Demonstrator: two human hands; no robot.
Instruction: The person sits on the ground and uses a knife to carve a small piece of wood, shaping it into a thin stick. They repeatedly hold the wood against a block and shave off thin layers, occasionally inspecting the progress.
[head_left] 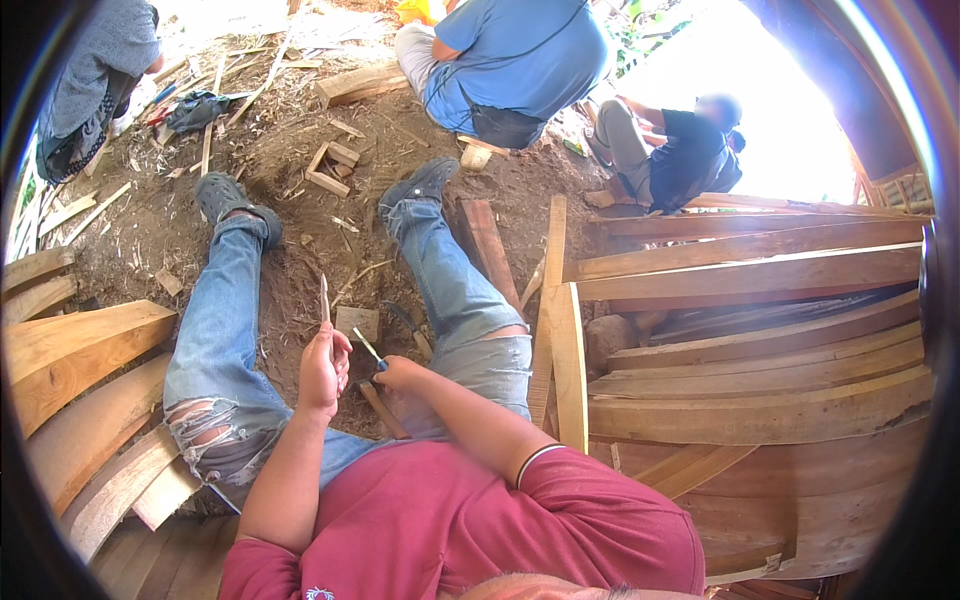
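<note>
My left hand (322,372) is closed around a thin, pale wooden piece (324,299), which points up and away from me. To its right, my right hand (402,374) grips a narrow-bladed knife (369,346) by its blue handle. The blade tilts up to the left, toward my left hand, with a small gap between them. Both hands are held between my legs, over the dirt ground. Below them on the ground are a small square wood block (357,322) and a dark curved tool (405,318), partly hidden by my leg.
Curved planks (95,340) are stacked at my left. Long boards (750,270) and an upright post (569,360) stand at my right. Wood scraps (333,168) litter the dirt ahead. One person in blue (525,60) sits ahead; others sit at far left and far right.
</note>
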